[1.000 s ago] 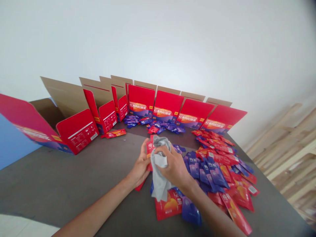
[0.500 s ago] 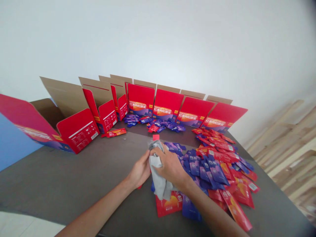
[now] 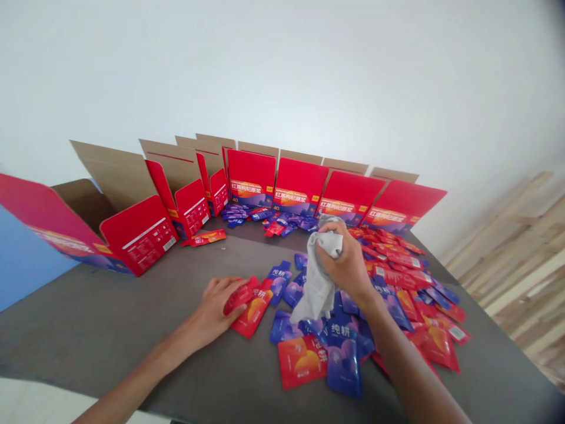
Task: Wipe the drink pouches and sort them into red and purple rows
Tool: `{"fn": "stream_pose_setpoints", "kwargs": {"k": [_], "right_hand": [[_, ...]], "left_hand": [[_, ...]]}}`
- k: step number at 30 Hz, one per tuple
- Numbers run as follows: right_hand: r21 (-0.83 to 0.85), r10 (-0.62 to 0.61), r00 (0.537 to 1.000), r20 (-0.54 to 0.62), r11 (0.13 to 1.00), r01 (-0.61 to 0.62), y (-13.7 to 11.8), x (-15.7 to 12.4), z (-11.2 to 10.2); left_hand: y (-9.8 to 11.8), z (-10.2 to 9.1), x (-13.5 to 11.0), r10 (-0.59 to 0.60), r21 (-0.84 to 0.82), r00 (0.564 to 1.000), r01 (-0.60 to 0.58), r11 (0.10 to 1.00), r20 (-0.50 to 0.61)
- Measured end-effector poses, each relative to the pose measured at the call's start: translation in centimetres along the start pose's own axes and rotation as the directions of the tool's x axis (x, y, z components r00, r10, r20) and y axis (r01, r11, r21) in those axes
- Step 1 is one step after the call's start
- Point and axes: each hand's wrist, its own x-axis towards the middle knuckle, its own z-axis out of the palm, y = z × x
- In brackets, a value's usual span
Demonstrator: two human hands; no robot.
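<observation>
The left hand lies low on the dark grey surface, its fingers nearly straight and slightly spread, their tips resting on a red sachet; whether they grip it cannot be told. A second red sachet lies just beside the hand. The right hand is raised above the spread of packets, its fingers curled tightly around a bunched grey cloth whose lower end hangs over blue-purple sachets. More red and blue sachets are scattered to the right, and open red cartons with tan flaps stand in a row along the far edge.
</observation>
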Motion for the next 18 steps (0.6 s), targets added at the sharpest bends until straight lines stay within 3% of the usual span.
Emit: {"fn": "stream_pose_setpoints", "kwargs": {"k": [3, 6, 10, 14, 18], "right_hand": [[0.029, -0.006, 0.999, 0.034, 1.000, 0.005, -0.3, 0.0, -0.2], [0.063, -0.006, 0.998, 0.056, 0.998, 0.002, -0.5, 0.0, -0.1], [0.087, 0.007, 0.998, 0.060, 0.996, -0.012, -0.7, 0.0, -0.1], [0.078, 0.018, 0.999, 0.041, 0.997, -0.021, -0.8, 0.1, -0.5], [0.080, 0.031, 0.999, 0.024, 0.996, -0.033, -0.8, 0.2, -0.9]], "left_hand": [[-1.8, 0.6, -0.4, 0.026, 0.046, 0.991, -0.032, 0.998, 0.129], [-2.7, -0.1, 1.2, 0.032, 0.124, 0.983, -0.055, 0.991, 0.182], [-5.3, -3.2, 6.6, -0.085, 0.429, 0.996, 0.068, 0.901, 0.020], [-8.9, -6.6, 11.4, -0.185, 0.486, 0.971, 0.235, 0.842, -0.149], [-10.7, -8.1, 12.8, -0.226, 0.495, 0.951, 0.304, 0.814, -0.212]]}}
